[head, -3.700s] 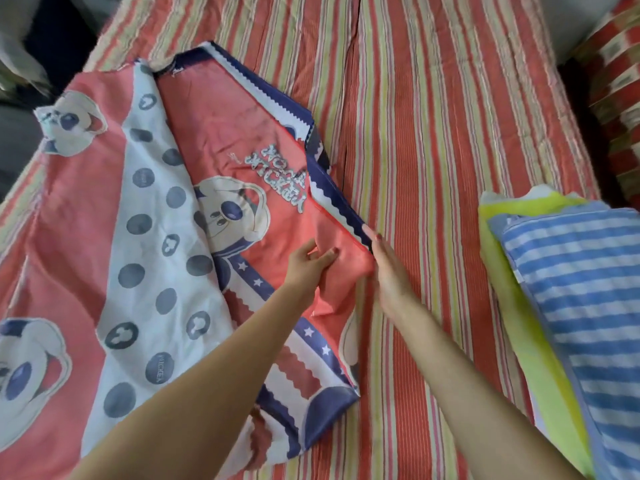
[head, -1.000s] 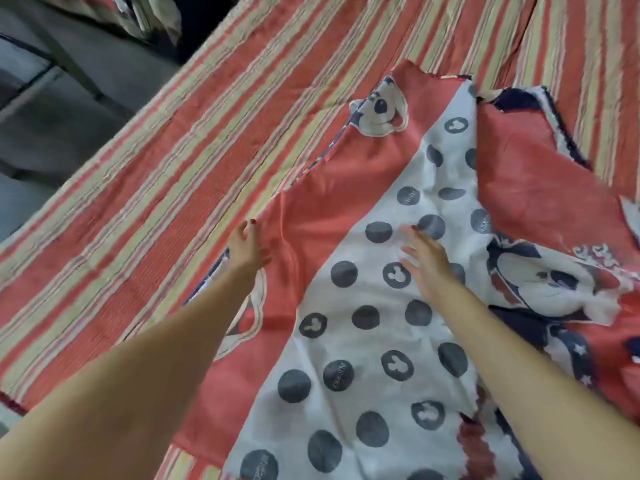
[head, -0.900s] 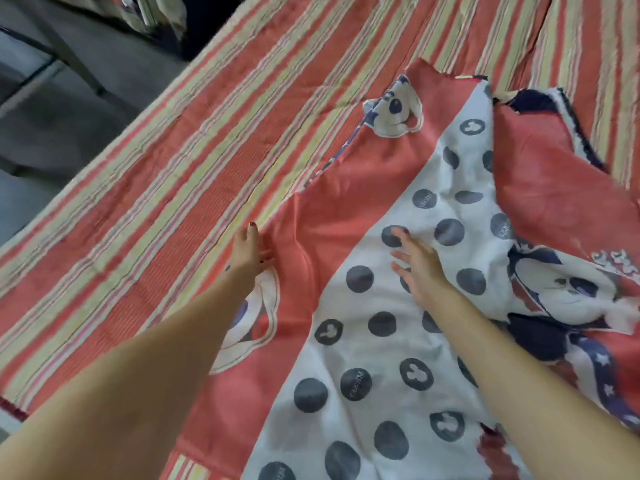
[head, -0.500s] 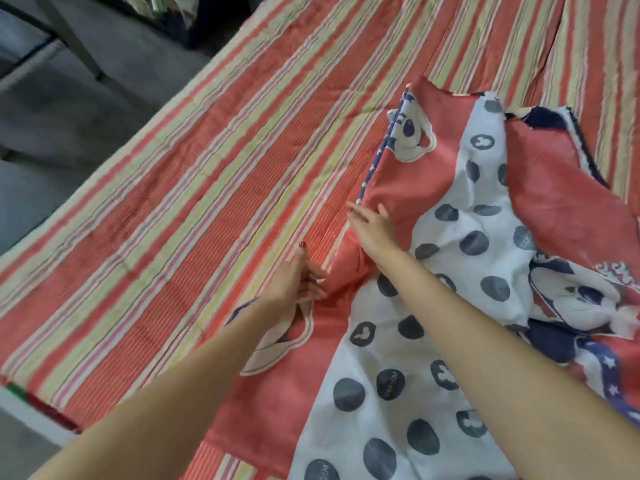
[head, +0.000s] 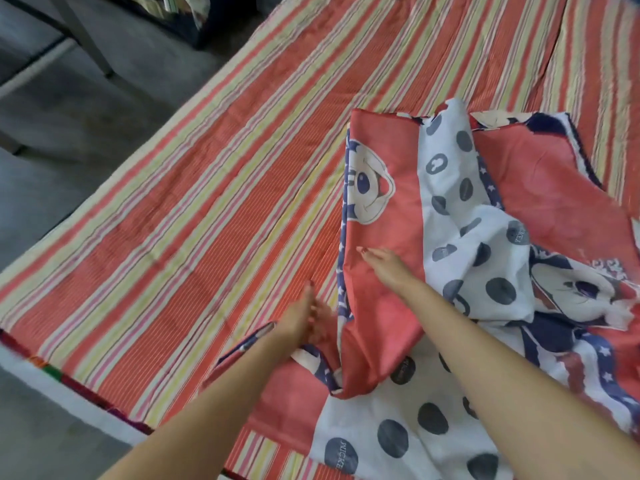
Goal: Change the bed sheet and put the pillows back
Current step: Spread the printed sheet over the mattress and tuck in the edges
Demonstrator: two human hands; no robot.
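While the cartoon sheet [head: 381, 209] lies bunched and partly folded over itself on the right half of the bed, the step in hand appears to be spreading it over the striped sheet [head: 194, 216] that covers the mattress. No pillows are in view.

The left hand [head: 304, 317] sits at the sheet's left border, low on the bed, fingers pointing forward and close together; whether they pinch the blue hem or only press on it cannot be told from this view. The right hand [head: 388, 265] lies flat on the red panel just right of that border, fingers straight and held together, palm down, gripping nothing.

Judgement: the sheet change is at an early stage. Only 1 long fold has been turned out, and most of the fabric remains heaped toward the right.

The next move likely calls for a firm hold on the left hem with both hands and a pull leftward, toward the bed's near edge, so the folded layers open. Risk: the heap on the right may drag along rather than unfold.
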